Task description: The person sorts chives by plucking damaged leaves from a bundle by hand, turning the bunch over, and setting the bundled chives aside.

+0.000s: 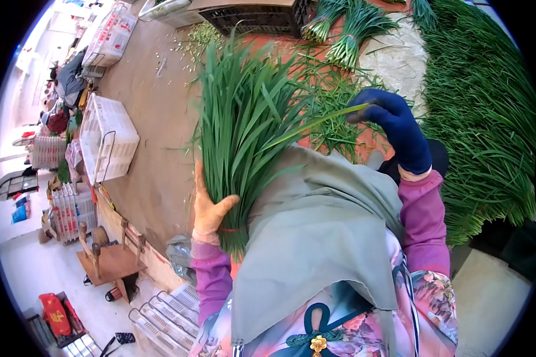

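A bundle of long green leaves [235, 119] stands upright beside my lap, tied near its lower end with a red band [231, 229]. My left hand [209, 205], in an orange glove, grips the bundle just above the band, thumb across the front. My right hand [382, 113], in a dark blue glove, is raised to the right of the bundle. Its fingers pinch the tip of one yellowish-green leaf [333, 115], which stretches back toward the bundle. A grey-green apron [315, 220] covers my lap.
Loose leaves [333, 140] litter the red ground ahead. Tied bundles [348, 44] lie beyond, near a dark crate [250, 21]. A large pile of green leaves [482, 119] fills the right side. White baskets [108, 140] and a wooden stool [110, 262] stand at left.
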### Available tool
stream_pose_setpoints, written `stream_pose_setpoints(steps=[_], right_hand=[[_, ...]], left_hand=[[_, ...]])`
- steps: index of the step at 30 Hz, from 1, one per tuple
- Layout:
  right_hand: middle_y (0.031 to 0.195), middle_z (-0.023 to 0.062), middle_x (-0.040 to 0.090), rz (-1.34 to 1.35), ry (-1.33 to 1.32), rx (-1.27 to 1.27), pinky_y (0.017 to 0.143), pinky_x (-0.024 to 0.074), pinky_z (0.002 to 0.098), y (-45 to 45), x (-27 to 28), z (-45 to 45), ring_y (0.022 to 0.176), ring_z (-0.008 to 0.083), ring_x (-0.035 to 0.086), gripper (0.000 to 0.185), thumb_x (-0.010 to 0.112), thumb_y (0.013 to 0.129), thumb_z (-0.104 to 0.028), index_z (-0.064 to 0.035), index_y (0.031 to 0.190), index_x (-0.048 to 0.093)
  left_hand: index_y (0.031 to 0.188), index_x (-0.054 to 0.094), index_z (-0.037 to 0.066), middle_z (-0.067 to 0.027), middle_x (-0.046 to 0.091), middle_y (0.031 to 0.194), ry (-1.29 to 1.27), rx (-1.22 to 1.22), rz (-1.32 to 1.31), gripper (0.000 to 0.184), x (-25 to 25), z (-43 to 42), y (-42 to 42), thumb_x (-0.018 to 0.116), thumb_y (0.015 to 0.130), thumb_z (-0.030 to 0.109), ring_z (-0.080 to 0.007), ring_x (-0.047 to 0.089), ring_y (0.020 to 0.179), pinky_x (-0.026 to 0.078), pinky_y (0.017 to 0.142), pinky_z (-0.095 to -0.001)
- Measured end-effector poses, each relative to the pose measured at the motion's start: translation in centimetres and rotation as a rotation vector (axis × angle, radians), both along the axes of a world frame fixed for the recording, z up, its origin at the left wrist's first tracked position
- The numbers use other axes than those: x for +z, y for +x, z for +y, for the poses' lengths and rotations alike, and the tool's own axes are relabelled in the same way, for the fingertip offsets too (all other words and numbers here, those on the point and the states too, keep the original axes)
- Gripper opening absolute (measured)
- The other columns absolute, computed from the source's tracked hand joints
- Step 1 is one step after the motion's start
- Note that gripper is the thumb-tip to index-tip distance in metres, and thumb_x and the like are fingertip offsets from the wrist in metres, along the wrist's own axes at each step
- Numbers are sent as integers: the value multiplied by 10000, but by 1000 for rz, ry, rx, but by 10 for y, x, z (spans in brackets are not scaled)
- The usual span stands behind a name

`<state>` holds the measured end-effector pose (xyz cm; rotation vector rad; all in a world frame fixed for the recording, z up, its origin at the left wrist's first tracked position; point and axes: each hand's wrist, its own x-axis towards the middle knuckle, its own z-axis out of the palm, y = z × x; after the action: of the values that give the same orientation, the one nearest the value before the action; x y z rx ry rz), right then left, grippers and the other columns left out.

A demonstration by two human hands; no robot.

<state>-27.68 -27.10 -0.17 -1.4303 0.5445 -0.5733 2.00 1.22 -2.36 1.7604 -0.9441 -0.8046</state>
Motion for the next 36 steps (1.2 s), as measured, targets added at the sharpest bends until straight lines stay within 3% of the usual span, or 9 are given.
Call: stream_pose_setpoints(steps=[4, 6, 8, 10, 12, 14, 18, 23, 36], right_hand=[[1021, 190, 597, -666, 7, -61, 870, 439, 453, 35, 10, 31, 910, 309, 582, 321, 485, 897, -217, 34, 753, 626], [915, 173, 592, -978, 433, 255, 806, 476, 424, 45, 6, 40, 844, 291, 584, 334, 477, 902, -240, 22, 742, 608], [845, 120, 579, -869, 537, 306, 698, 498, 377, 42, 17, 50, 747, 244, 582, 283, 508, 890, -225, 5, 755, 602], [808, 92, 574, 89, 353, 254, 608, 494, 339, 44, 23, 54, 664, 209, 575, 222, 565, 863, -222, -13, 800, 609], [767, 108, 591, 130, -95, 125, 586, 490, 357, 60, -3, 63, 636, 233, 596, 227, 626, 824, -250, -23, 825, 613], [728, 148, 596, 185, -907, -173, 576, 485, 386, 68, -23, 72, 672, 295, 613, 294, 658, 785, -310, -22, 813, 604], [654, 119, 596, 483, -1005, 271, 547, 474, 427, 67, -15, 84, 606, 313, 615, 288, 664, 765, -351, -69, 751, 606], [573, 119, 550, 331, -1007, 477, 492, 449, 416, 37, 5, 126, 534, 288, 585, 128, 589, 739, -189, -81, 671, 578], [601, 143, 567, 335, -726, 569, 512, 438, 393, -31, 21, 86, 548, 311, 569, 187, 641, 775, -212, -47, 704, 587]], left_hand=[[1453, 152, 68, -151, 371, 1381, -18, 27, 104, 1010, 6, -12, -8, 754, 643, 44, -241, 414, 1219, 321, 1035, -345], [1453, 152, 69, -148, 381, 1375, -8, 40, 85, 987, 9, -16, -13, 732, 657, 2, -234, 416, 1217, 321, 1036, -339], [1452, 154, 68, -147, 394, 1364, 15, 77, 28, 981, 7, -18, -16, 737, 664, 7, -234, 424, 1210, 327, 1031, -343], [1449, 156, 61, -149, 403, 1356, 33, 124, 27, 979, 14, -23, -25, 744, 669, 19, -228, 433, 1203, 335, 1025, -331], [1446, 161, 52, -156, 406, 1354, 118, 133, -155, 987, 18, -25, -30, 758, 661, 35, -219, 442, 1197, 341, 1019, -317], [1443, 169, 44, -161, 421, 1336, 137, 184, -121, 1004, 23, -29, -39, 779, 646, 71, -220, 438, 1204, 344, 1017, -311], [1446, 168, 73, -187, 446, 1284, 222, 181, -372, 1049, 17, -29, -40, 807, 620, 179, -286, 456, 1180, 367, 999, -343], [1447, 152, 107, -219, 478, 1201, 312, 192, -739, 1051, 8, -29, -44, 788, 635, 309, -353, 502, 1078, 421, 917, -384], [1454, 153, 125, -223, 476, 1256, 338, 237, -514, 1019, 2, -23, -29, 780, 666, 281, -329, 526, 1107, 418, 942, -365]])
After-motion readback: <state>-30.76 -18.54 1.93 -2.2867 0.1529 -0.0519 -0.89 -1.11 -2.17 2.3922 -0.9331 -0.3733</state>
